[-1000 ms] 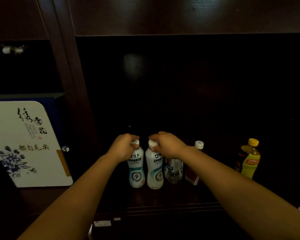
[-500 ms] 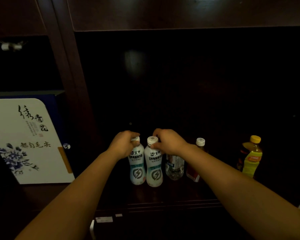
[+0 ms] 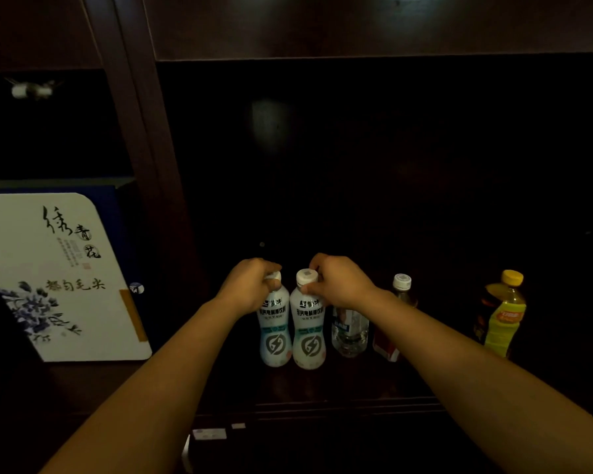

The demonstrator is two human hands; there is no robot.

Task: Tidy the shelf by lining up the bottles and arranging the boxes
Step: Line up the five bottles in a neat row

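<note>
Two identical white drink bottles stand upright side by side on the dark wooden shelf (image 3: pixel 322 388). My left hand (image 3: pixel 250 290) grips the neck of the left white bottle (image 3: pixel 274 336). My right hand (image 3: pixel 341 285) pinches the cap and neck of the right white bottle (image 3: pixel 309 340). To their right stand a clear water bottle (image 3: pixel 350 333), partly behind my right wrist, a dark bottle with a white cap (image 3: pixel 402 285) and red label, and a yellow-capped tea bottle (image 3: pixel 502 316). A white gift box with blue flowers (image 3: pixel 59 275) leans in the left compartment.
A wooden upright (image 3: pixel 144 165) divides the box compartment from the bottle compartment. A dark blue box (image 3: pixel 122 213) stands behind the white one. The shelf back is dark. Small white tags (image 3: pixel 209 433) sit on the shelf front edge below.
My right hand has shifted slightly right, baring the right bottle's cap top. The two white bottles stay put, touching each other; the view has shifted a little.
</note>
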